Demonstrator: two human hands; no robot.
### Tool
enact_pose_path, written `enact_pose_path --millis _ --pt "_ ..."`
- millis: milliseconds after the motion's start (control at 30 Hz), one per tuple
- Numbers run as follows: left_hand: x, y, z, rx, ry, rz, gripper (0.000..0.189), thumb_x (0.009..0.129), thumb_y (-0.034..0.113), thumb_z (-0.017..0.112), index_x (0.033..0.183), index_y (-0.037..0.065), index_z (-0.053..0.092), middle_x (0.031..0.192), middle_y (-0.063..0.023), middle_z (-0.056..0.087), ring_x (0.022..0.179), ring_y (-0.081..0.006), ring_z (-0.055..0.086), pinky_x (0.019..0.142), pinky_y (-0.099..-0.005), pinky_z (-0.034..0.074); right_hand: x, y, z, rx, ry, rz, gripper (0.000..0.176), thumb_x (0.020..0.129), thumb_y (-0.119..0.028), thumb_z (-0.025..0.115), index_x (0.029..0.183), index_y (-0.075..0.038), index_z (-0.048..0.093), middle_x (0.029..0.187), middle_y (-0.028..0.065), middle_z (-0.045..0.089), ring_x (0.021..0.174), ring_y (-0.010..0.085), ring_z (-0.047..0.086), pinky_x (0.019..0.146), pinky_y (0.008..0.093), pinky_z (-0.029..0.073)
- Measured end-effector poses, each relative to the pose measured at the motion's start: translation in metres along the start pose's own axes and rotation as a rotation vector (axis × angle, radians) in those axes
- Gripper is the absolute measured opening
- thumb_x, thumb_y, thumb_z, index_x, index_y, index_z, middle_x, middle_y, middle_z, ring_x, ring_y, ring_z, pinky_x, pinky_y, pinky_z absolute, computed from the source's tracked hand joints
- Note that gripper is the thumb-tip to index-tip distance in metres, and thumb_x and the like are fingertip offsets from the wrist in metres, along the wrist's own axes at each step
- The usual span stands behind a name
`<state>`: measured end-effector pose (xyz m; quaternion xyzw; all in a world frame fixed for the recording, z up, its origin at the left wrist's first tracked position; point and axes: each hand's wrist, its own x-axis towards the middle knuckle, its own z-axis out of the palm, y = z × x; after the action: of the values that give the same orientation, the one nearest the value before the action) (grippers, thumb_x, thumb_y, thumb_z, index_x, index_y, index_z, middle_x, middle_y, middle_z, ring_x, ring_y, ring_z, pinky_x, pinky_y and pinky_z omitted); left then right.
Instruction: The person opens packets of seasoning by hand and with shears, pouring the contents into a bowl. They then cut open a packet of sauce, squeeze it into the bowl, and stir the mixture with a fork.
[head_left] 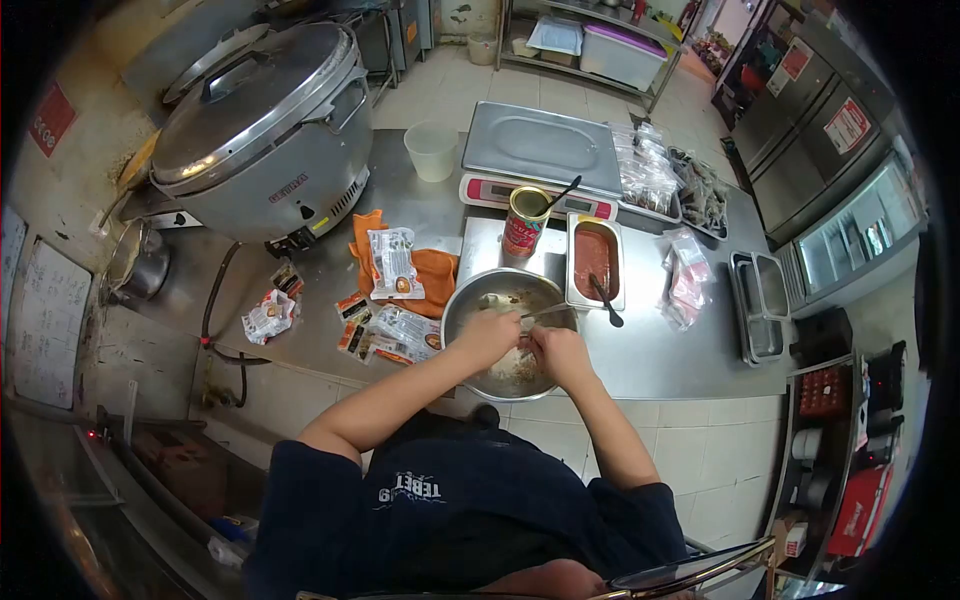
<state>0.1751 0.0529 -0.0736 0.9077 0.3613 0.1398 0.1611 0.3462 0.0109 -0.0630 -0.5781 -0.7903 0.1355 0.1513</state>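
Both hands work inside a round metal bowl (465, 300) that stands at the near edge of the steel table (660, 350). The left hand (488, 335) and right hand (560, 352) sit close together over the pale mixture in the bowl. Their fingers are curled downward, but I cannot tell whether they grip anything. A thin metal utensil (548, 311) lies across the bowl just beyond the hands.

Just behind the bowl stand an open tin can (525, 225) and a steel tray of red sauce (594, 255). Torn packets (395, 262) lie on an orange cloth (437, 270) to the left. A large rice cooker (265, 130) fills the far left corner.
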Motion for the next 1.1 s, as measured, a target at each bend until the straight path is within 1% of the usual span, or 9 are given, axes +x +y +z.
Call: enact_pose_path --millis 167,267,400,500,700,767,867,1000,1100 --pt "0.013 -0.006 0.009 -0.054 0.102 0.183 0.013 0.071 0.017 0.065 0.08 0.008 0.065 0.093 -0.0041 0.06 0.09 -0.023 0.058 0.078 -0.039 0.043 -0.009 -0.01 -0.008 0.055 0.125 0.085 0.031 0.068 -0.001 0.055 0.094 -0.011 0.068 0.081 0.0173 0.064 0.075 0.0339 0.062 0.067 0.042 0.049" --pt "-0.005 -0.006 -0.03 -0.019 0.202 0.21 0.025 0.072 0.021 0.068 0.095 0.009 0.063 0.108 -0.0034 0.058 0.096 -0.0222 0.057 0.082 -0.0385 0.041 -0.013 -0.03 -0.008 0.17 0.186 0.35 0.015 0.074 -0.017 0.068 0.073 -0.004 0.061 0.062 0.0164 0.059 0.057 0.0347 0.058 0.052 0.0393 0.044" --pt "-0.077 -0.059 -0.098 -0.222 0.425 0.31 0.043 0.071 0.024 0.071 0.11 0.009 0.057 0.111 -0.0075 0.057 0.101 -0.0235 0.056 0.081 -0.0386 0.041 -0.014 -0.035 0.008 0.277 0.352 0.422 0.012 0.078 -0.014 0.067 0.086 -0.004 0.066 0.056 0.0118 0.056 0.049 0.0174 0.053 0.049 0.0311 0.042" --pt "-0.176 -0.148 -0.116 -0.212 0.611 0.053 0.036 0.069 0.024 0.074 0.102 0.012 0.064 0.098 -0.0065 0.064 0.094 -0.0264 0.058 0.083 -0.0378 0.042 -0.019 -0.018 0.021 0.364 0.399 0.49 0.017 0.078 -0.013 0.068 0.092 -0.002 0.067 0.059 0.0071 0.059 0.052 0.0098 0.051 0.051 0.0263 0.041" --pt "-0.317 -0.263 -0.134 0.308 0.183 -0.816 0.096 0.05 0.04 0.084 0.131 0.015 0.04 0.135 -0.0165 0.037 0.125 -0.0344 0.037 0.103 -0.0463 0.031 0.01 -0.081 0.014 0.576 0.552 0.629 0.018 0.075 -0.009 0.071 0.091 0.0 0.069 0.071 0.0027 0.063 0.063 0.008 0.053 0.057 0.0223 0.043" --pt "-0.331 -0.299 -0.12 0.288 0.203 -0.765 0.082 0.05 0.031 0.084 0.123 0.018 0.048 0.136 -0.0094 0.036 0.12 -0.0326 0.042 0.1 -0.046 0.036 0.047 -0.131 0.028 0.543 0.506 0.225 0.022 0.077 -0.002 0.067 0.098 0.002 0.064 0.079 0.0006 0.06 0.065 0.0057 0.051 0.055 0.0223 0.04" --pt "-0.338 -0.325 -0.111 -0.118 0.239 -0.692 0.073 0.054 0.022 0.08 0.12 0.014 0.049 0.133 -0.0092 0.04 0.12 -0.0332 0.042 0.099 -0.0439 0.038 0.104 -0.227 0.072 0.847 0.248 0.243 0.02 0.077 0.002 0.066 0.094 -0.004 0.056 0.071 -0.0015 0.054 0.064 0.0046 0.05 0.055 0.021 0.043" --pt "-0.341 -0.302 -0.105 -0.381 0.506 -0.419 0.067 0.055 0.012 0.076 0.117 0.009 0.05 0.128 -0.0119 0.044 0.117 -0.0323 0.045 0.094 -0.0403 0.041 0.158 -0.321 0.123 0.599 0.062 -0.147 0.01 0.077 -0.008 0.063 0.087 -0.009 0.063 0.07 0.012 0.063 0.061 0.0264 0.063 0.057 0.0351 0.05" --pt "-0.339 -0.269 -0.109 -0.478 0.539 -0.29 0.069 0.056 0.009 0.077 0.118 0.008 0.048 0.127 -0.013 0.045 0.118 -0.0312 0.044 0.095 -0.0391 0.04 0.175 -0.35 0.139 0.251 0.003 -0.413 0.011 0.07 -0.012 0.062 0.081 -0.014 0.066 0.07 0.0095 0.063 0.064 0.0275 0.064 0.057 0.0379 0.049"
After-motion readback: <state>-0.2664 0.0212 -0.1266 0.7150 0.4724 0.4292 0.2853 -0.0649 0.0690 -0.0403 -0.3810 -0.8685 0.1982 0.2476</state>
